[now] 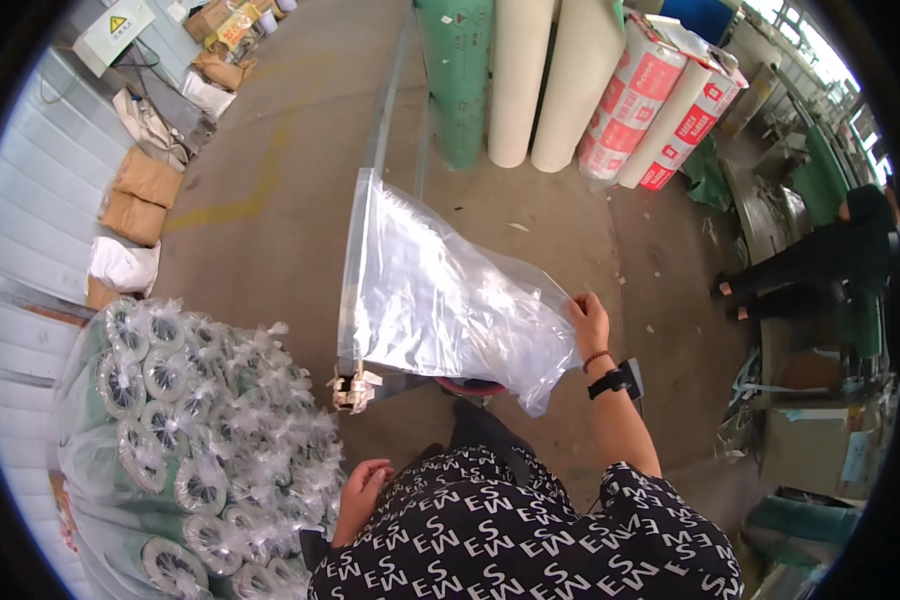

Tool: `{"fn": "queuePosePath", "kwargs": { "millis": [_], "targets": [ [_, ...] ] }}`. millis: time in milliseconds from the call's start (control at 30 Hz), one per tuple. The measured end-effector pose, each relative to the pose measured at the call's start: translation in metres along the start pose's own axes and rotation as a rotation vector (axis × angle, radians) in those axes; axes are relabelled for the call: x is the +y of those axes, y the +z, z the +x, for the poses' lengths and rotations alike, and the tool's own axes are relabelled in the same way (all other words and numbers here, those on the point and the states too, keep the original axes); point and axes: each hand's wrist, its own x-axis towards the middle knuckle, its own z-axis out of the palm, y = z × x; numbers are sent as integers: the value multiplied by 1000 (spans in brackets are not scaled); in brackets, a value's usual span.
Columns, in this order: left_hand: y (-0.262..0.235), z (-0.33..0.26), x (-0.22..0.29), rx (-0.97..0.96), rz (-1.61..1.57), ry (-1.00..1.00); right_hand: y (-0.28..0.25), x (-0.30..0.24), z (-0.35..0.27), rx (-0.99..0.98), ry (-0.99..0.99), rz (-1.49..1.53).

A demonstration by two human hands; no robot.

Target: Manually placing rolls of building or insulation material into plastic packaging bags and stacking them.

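A wide sheet of clear plastic film (450, 290) stretches across in front of me, narrowing toward the right. My right hand (588, 325), wearing a beaded bracelet and a dark wristband, pinches its right edge. The film's left side lies along a long straight edge, where layers of film look folded or rolled; I cannot tell which. At the near end of that edge sits a bar end wrapped in pale tape (353, 390). My left hand (363, 490) is low by my waist, fingers loosely bent and apart, with nothing seen in it. A reddish round rim shows partly beneath the film.
Many plastic-wrapped rolls (200, 440) are stacked at the near left. Tall green (457, 80), cream (523, 80) and red-white wrapped rolls (635, 95) stand ahead. Brown sacks (140, 195) lie along the left wall. Another person in dark clothes (850, 240) is by the bench at right.
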Motion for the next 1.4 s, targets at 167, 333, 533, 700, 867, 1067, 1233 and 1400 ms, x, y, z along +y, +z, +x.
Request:
{"fn": "queuePosePath", "kwargs": {
  "millis": [167, 333, 533, 700, 867, 1067, 1233, 1400],
  "targets": [
    [35, 25, 56, -311, 59, 49, -23, -54, -42, -498, -212, 159],
    [92, 44, 96, -325, -87, 154, -7, -111, -165, -1071, -601, 98],
    [52, 51, 121, -96, -367, 414, -14, -115, -177, -839, -771, 223],
    [-137, 22, 112, 642, -704, 466, -38, -79, -167, -877, -477, -46],
    [-160, -56, 90, 693, -884, 557, -7, -54, -216, -1122, -404, -34],
    [-154, -142, 24, 320, -1198, 642, 59, -52, -303, -1019, -488, 174],
    [-178, -226, -21, 194, -1127, 806, 79, -57, -354, -1378, -198, 379],
    [-134, -267, -6, 487, -1179, 940, 23, -55, -400, -1379, 11, 450]
  ]
}}
